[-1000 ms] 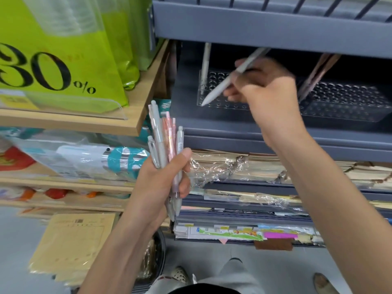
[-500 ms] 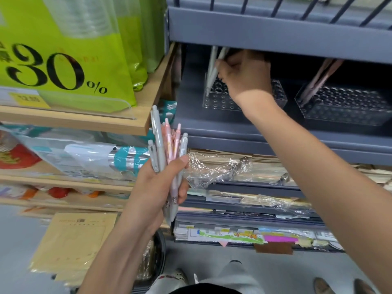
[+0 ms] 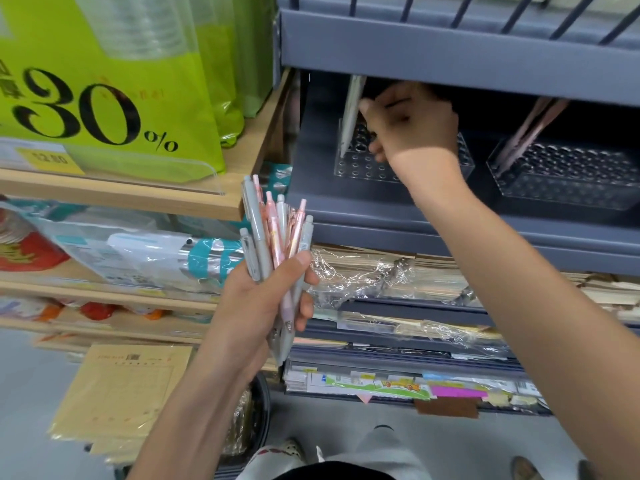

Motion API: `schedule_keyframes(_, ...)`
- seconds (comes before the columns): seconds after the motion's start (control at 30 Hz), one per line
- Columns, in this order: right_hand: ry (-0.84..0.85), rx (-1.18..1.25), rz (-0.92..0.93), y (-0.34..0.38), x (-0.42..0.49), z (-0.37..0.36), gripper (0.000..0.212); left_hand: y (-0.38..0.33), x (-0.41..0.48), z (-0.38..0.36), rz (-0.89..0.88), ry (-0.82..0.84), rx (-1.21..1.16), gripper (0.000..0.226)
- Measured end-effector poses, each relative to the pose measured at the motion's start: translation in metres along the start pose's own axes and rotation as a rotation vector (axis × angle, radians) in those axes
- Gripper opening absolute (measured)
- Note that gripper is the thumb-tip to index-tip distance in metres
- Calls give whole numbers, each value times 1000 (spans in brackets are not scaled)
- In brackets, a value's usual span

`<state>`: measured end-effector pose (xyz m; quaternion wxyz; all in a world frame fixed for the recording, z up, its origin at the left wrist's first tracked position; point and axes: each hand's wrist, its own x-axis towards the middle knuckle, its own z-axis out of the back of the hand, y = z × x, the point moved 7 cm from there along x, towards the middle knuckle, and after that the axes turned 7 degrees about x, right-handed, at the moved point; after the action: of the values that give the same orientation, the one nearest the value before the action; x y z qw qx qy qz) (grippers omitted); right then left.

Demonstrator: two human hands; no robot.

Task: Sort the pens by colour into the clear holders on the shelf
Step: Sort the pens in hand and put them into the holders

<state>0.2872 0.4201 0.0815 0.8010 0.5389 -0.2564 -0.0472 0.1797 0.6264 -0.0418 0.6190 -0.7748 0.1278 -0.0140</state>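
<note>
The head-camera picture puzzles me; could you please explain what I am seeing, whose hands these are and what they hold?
There is no machine here: a person wears a wide-angle camera on the head, looking forward and down at both bare hands. The left hand grips a bundle of grey and pink pens. The right hand reaches into the grey shelf, fingers curled beside the pale pens standing in the left clear holder; whether it pinches one I cannot tell. The right clear holder has pink pens leaning in it. At the left stands a green bag printed 30%.
</note>
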Motion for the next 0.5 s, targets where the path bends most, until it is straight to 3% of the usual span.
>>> schedule_keyframes(0.1, 301, 131, -72, 2, -35, -3, 15, -3, 2, -3, -15, 16, 3, 13)
schedule_keyframes(0.17, 577, 94, -118, 1, -62, -10, 18, -3, 3, -8, -24, 36, 11, 9)
schedule_keyframes(0.23, 734, 34, -101, 1, -80, -13, 22, -4, 5, -15, -35, 50, 8, 3)
schedule_keyframes(0.4, 733, 69, -153, -7, -86, -4, 15, 0, 11, -32, -16, 51, 2, 7)
schedule_keyframes(0.5, 702, 125, -224, -16, -83, 4, 9, 4, 14, -38, 31, 11, -7, 30)
